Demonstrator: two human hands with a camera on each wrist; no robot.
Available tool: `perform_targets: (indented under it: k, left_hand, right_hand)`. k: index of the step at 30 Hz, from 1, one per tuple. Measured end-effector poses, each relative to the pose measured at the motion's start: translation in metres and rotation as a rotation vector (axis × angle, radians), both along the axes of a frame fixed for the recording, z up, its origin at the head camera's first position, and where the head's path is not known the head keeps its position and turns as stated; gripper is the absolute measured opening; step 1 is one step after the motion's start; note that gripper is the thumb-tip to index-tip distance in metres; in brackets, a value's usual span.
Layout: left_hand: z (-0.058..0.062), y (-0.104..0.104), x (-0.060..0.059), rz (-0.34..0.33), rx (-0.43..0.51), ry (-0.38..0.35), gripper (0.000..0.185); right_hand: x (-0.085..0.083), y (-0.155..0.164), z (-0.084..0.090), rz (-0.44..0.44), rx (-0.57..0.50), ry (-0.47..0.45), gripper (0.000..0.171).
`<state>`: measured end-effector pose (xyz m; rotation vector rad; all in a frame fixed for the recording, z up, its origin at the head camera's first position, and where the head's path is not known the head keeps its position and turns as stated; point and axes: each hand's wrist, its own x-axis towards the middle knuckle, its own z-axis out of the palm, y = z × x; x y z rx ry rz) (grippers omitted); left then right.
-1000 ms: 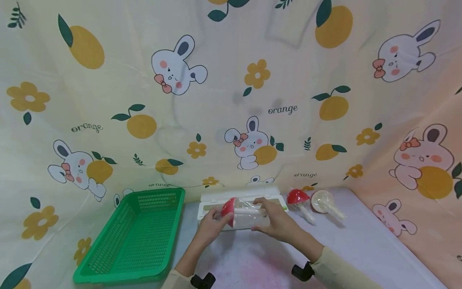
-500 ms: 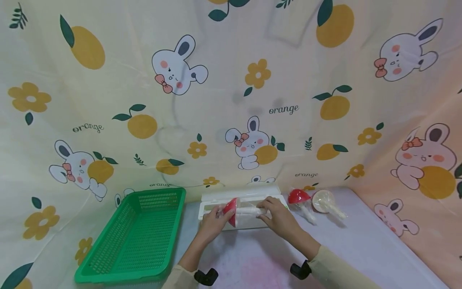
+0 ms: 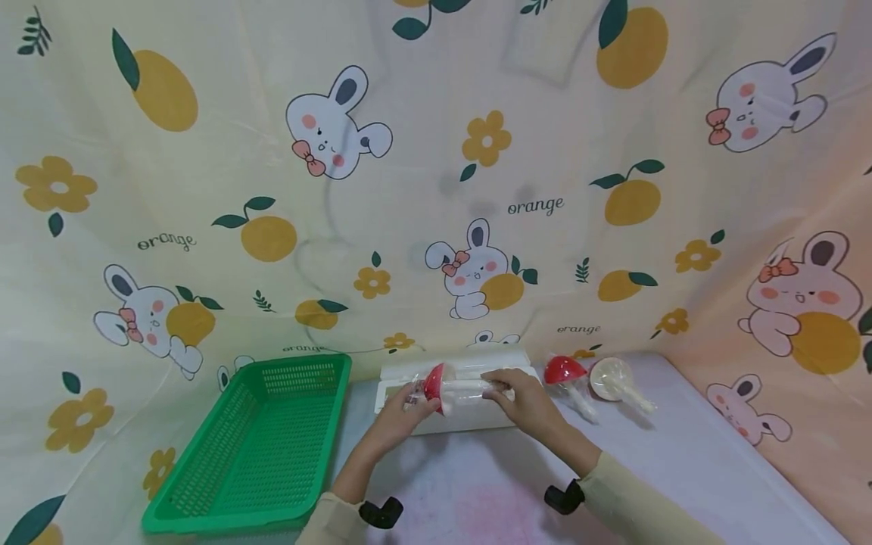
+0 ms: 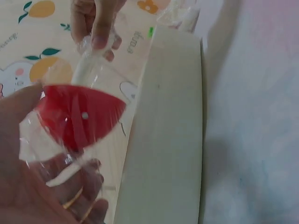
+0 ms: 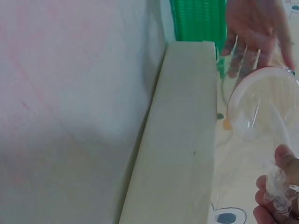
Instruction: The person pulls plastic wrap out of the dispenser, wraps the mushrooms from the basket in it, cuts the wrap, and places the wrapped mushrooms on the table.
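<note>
A toy mushroom with a red cap and white stem lies sideways in the air above a long white box, wrapped in loose clear plastic film. My left hand holds it at the cap end, thumb at the cap and fingers against the gathered film. Around the stem end, my right hand pinches the stem and bunched film. The cap's pale underside faces my right hand. Behind the mushroom, the box's lid stands raised; part of its inside is hidden.
To the left, a green mesh basket stands on the white table. Right of the box lie two more film-wrapped mushrooms, one showing its red cap, the other its pale underside. A patterned cloth hangs behind.
My right hand has closed from spread fingers to a pinch at the stem end, bunching the film there. The mushroom has risen slightly and turned a little in my hands.
</note>
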<state>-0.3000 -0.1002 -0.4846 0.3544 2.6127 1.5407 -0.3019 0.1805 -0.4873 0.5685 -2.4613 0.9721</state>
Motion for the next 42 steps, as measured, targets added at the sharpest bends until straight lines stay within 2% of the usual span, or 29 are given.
perform_targets:
  k: [5,9,13,16,22,25,30,37,42]
  left_hand:
    - [-0.001,-0.005,-0.009,0.001,0.018,-0.009,0.085]
    - [-0.003,-0.005,-0.015,0.012,0.068,-0.010,0.084]
    - [-0.001,-0.003,-0.017,0.031,0.086,0.017,0.084]
    - [0.003,0.001,-0.019,0.067,0.072,0.051,0.084]
    - [0.007,0.007,-0.024,0.127,0.054,0.093,0.079]
    - [0.010,0.008,-0.026,0.151,0.056,0.100,0.080]
    - [0.015,0.009,-0.027,0.154,0.071,0.139,0.077]
    - [0.023,0.012,-0.026,0.175,0.080,0.157,0.076]
    - [0.029,0.014,-0.025,0.194,0.092,0.173,0.075]
  right_hand:
    - [-0.007,0.002,0.000,0.028,-0.055,-0.026,0.040]
    - [-0.010,0.001,0.004,0.049,-0.027,-0.031,0.034]
    - [-0.011,0.000,0.009,0.070,0.002,0.016,0.034]
    - [-0.011,-0.001,0.014,0.084,0.015,0.016,0.040]
    - [-0.014,-0.001,0.025,0.111,0.069,-0.040,0.055]
    - [-0.015,-0.001,0.030,0.107,0.097,-0.006,0.051]
    - [-0.017,0.001,0.039,0.086,0.100,0.082,0.041]
    - [-0.016,0.003,0.052,0.079,0.065,0.073,0.038]
    - [-0.016,0.003,0.060,0.093,0.060,0.119,0.038]
